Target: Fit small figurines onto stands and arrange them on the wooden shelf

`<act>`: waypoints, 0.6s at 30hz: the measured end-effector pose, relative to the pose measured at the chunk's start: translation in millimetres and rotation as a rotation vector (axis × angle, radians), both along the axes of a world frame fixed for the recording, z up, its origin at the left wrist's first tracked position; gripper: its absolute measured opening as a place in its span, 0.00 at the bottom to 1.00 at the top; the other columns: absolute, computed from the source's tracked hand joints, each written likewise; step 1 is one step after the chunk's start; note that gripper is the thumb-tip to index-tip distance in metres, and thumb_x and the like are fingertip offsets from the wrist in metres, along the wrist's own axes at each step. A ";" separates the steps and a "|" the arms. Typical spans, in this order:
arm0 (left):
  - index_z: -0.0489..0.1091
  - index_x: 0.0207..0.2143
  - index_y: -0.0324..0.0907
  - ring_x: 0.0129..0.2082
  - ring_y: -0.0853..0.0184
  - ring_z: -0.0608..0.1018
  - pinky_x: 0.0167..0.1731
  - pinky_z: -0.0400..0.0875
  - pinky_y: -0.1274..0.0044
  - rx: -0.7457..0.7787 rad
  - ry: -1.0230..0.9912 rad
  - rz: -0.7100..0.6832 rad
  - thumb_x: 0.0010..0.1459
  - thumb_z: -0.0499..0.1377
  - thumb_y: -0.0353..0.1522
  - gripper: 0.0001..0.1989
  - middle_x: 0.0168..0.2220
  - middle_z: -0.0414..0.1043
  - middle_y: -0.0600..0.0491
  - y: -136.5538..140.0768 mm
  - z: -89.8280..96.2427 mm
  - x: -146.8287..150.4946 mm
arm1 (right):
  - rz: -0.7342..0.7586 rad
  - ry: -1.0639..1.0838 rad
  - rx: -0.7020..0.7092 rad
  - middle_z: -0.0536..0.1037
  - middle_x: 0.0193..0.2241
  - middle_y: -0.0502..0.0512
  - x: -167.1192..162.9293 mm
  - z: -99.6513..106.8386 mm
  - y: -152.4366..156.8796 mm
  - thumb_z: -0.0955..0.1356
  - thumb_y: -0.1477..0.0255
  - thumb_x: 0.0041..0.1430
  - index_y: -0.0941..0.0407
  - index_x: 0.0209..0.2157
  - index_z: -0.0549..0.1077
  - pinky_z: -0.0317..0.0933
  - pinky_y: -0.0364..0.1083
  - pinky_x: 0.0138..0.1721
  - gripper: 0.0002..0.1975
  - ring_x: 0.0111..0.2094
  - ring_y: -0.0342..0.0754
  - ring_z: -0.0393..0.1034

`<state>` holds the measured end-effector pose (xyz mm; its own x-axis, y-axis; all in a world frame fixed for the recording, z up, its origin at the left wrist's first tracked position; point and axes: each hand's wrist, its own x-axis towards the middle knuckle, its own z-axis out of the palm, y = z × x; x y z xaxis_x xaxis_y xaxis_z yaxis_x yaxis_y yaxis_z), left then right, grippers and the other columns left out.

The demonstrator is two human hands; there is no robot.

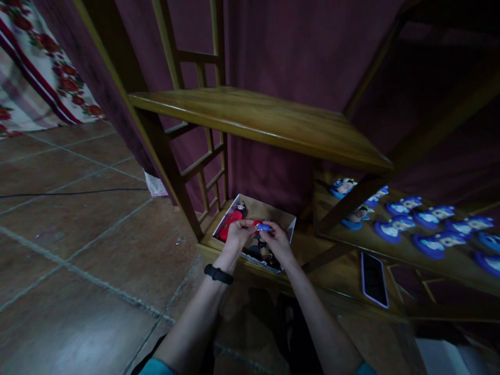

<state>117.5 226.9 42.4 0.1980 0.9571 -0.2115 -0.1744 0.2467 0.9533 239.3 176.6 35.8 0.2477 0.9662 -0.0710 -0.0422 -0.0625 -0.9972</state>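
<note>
Over the box [269,207], pinched blue toy [264,227] with left hand [238,234] plus right hand [277,240]; could've totally dropped it by loosening up.

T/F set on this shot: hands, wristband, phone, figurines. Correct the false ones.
1. The left hand and right hand both hold a small blue-purple object. True.
2. A black wristband is on the right arm. False: the wristband is on the left.
3. A dark rectangular phone with pale purple edging lies right of the open white box. True.
4. Blue-and-white figurines sit in the box. False: the figurines are on the brown wooden shelf at right.
</note>
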 end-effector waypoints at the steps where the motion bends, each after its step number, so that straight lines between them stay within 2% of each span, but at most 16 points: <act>1: 0.73 0.28 0.34 0.20 0.72 0.71 0.25 0.68 0.77 -0.028 -0.016 -0.006 0.38 0.67 0.31 0.12 0.21 0.72 0.52 -1.2 1.6 0.7 | -0.004 -0.077 0.017 0.75 0.36 0.50 1.4 -1.0 0.3 0.70 0.65 0.46 0.51 0.43 0.70 0.68 0.46 0.36 0.19 0.35 0.46 0.70; 4: 0.74 0.27 0.34 0.22 0.72 0.72 0.26 0.68 0.77 -0.090 -0.079 -0.015 0.34 0.69 0.32 0.15 0.22 0.73 0.52 -3.7 4.1 3.7 | -0.025 -0.281 0.089 0.76 0.37 0.49 5.9 -2.0 1.0 0.67 0.66 0.50 0.50 0.43 0.70 0.66 0.46 0.38 0.17 0.35 0.46 0.70; 8: 0.74 0.25 0.34 0.19 0.74 0.70 0.23 0.65 0.79 0.016 -0.037 -0.012 0.38 0.66 0.30 0.09 0.20 0.72 0.52 -2.8 -1.1 8.0 | -0.024 -0.384 0.090 0.76 0.32 0.48 11.8 -1.7 1.9 0.67 0.65 0.50 0.50 0.40 0.72 0.65 0.44 0.35 0.14 0.32 0.45 0.70; 13: 0.74 0.25 0.36 0.19 0.74 0.69 0.22 0.65 0.79 0.093 0.050 -0.012 0.42 0.62 0.27 0.05 0.20 0.72 0.54 0.1 -11.1 12.8 | -0.033 -0.243 0.019 0.75 0.30 0.48 14.8 -4.4 6.3 0.68 0.63 0.47 0.52 0.36 0.72 0.66 0.44 0.32 0.13 0.29 0.44 0.69; 18: 0.75 0.26 0.36 0.18 0.74 0.69 0.22 0.65 0.80 0.117 0.092 0.007 0.42 0.61 0.27 0.05 0.19 0.71 0.55 -1.6 -11.3 16.1 | -0.073 -0.066 -0.053 0.74 0.28 0.48 13.4 -1.3 9.7 0.70 0.63 0.44 0.54 0.35 0.72 0.68 0.43 0.29 0.15 0.27 0.43 0.70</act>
<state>133.7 225.3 31.1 0.1760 0.9776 -0.1154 -0.0864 0.1321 0.9875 252.7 186.3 34.5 0.3231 0.9408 -0.1024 0.0172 -0.1140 -0.9933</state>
